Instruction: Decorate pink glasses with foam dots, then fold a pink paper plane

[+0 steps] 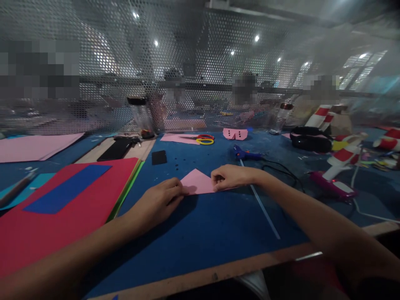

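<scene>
A piece of pink paper (197,182) lies on the blue tabletop, its visible part a triangle with the point facing away from me. My left hand (165,196) is closed at the paper's left corner, fingertips pressed together on its edge. On the other side, my right hand (229,177) has curled fingers pinching the right part, and hides some of it. Just beyond the paper are several tiny black dots (176,166) and a small black square (159,157). A long translucent glue stick (264,212) passes beneath my right wrist toward the blue glue gun (245,153).
Red sheets (71,196) with a blue strip (68,187) lie at left, near a black phone (115,149). Scissors (204,139) and a pink cutout with black dots (235,133) are farther back. A purple glue gun (333,187) with a cord lies at right. Perforated metal mesh (200,54) stands behind.
</scene>
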Tool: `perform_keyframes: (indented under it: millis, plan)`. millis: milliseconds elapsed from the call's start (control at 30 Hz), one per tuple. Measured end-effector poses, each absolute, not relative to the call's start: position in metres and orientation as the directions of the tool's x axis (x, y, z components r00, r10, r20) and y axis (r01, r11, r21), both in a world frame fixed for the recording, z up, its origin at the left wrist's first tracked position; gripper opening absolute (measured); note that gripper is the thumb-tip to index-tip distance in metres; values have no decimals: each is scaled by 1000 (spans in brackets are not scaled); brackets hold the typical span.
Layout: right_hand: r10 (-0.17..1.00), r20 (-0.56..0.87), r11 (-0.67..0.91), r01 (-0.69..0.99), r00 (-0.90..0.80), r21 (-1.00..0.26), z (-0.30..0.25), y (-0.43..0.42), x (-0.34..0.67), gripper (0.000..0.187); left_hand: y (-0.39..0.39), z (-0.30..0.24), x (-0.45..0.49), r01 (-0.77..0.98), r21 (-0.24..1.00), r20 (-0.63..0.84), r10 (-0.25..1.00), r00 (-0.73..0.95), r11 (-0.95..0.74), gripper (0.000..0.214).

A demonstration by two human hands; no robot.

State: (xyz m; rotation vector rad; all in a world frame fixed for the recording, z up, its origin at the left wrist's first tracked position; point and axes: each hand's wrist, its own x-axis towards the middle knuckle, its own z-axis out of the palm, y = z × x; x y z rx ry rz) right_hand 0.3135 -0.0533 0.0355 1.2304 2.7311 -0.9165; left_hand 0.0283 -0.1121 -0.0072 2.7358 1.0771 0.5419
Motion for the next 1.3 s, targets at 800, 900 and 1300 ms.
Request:
perform_keyframes:
  millis: [800,900,1300]
  plan:
    - [810,65,530,680,-583,-506,10,-86,261,13,-116,-9,31,576,-24,302,544,783,-817,36]
    - [811,44,523,689,-583,-501,12,-86,261,11,-116,-8,32,585,-32,280,554,784,-811,39]
    - [829,-5,494,738,-559,-459,19,-87,283,9,-115,-10,30,571,-24,297,540,788,-820,37]
